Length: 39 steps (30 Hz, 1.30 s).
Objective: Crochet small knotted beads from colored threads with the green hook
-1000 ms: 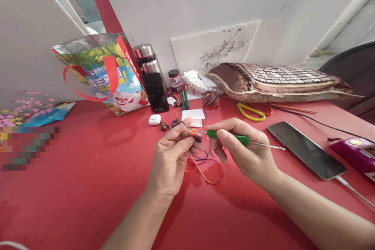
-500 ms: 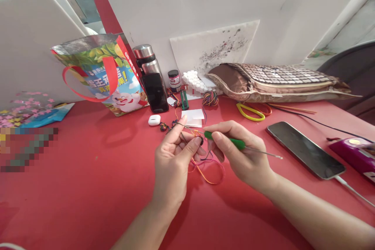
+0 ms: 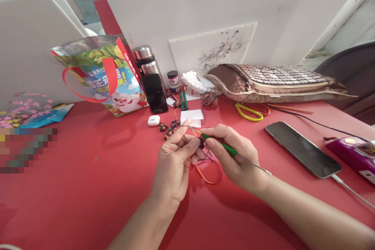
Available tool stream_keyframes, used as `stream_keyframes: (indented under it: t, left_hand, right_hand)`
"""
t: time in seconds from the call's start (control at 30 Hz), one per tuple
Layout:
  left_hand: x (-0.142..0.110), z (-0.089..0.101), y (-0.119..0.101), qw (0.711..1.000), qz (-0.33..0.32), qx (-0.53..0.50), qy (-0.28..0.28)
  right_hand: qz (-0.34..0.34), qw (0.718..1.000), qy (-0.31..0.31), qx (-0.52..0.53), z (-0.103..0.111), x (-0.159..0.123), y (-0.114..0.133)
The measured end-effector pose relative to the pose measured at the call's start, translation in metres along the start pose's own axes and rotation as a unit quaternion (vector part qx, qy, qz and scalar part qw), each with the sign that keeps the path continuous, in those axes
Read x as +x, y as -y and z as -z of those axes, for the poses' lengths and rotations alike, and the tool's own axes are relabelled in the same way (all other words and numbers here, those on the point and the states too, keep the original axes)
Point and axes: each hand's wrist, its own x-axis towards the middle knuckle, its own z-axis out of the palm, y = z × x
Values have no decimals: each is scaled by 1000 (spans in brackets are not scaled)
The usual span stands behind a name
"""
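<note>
On the near side of the folded white paper (image 3: 191,116), a thin orange cord loop (image 3: 208,182) lay on the red worktop (image 3: 88,203). Between loop and paper, the left hand (image 3: 175,157) pinched a small dark yarn piece (image 3: 202,142), seemingly light, soft and stretchy, best held by its edge. The right hand (image 3: 237,152) gripped a green-handled metal hook (image 3: 230,149), likely stiff, around its handle.

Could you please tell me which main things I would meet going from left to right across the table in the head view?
Colourful shopping bag, small white case, left hand, right hand with the green-handled hook, phone lying flat, purple item.
</note>
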Motion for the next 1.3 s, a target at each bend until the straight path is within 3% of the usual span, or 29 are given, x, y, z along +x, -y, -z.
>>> stream_keyframes:
  t: [0.17,0.23,0.43,0.7,0.87,1.3]
  left_hand:
    - [0,-2,5,1000,-11,-17,-22]
    - [1,-2,5,999,-1,-33,-18]
    - [3,1,-1,998,55,-44,-3]
    - [1,0,-3,994,61,-89,-1]
    - [4,3,-13,996,62,-65,25]
    - [2,6,-23,999,39,-20,24]
  right_hand:
    - [-164,977,-52,124,-4,1,2]
    - [-200,965,-60,162,-4,2,4]
    - [-177,972,-46,149,-1,1,4]
    - [-127,980,-36,146,-4,-6,2]
    - [-166,965,-17,202,0,0,3]
    - [-233,933,-14,274,8,11,12]
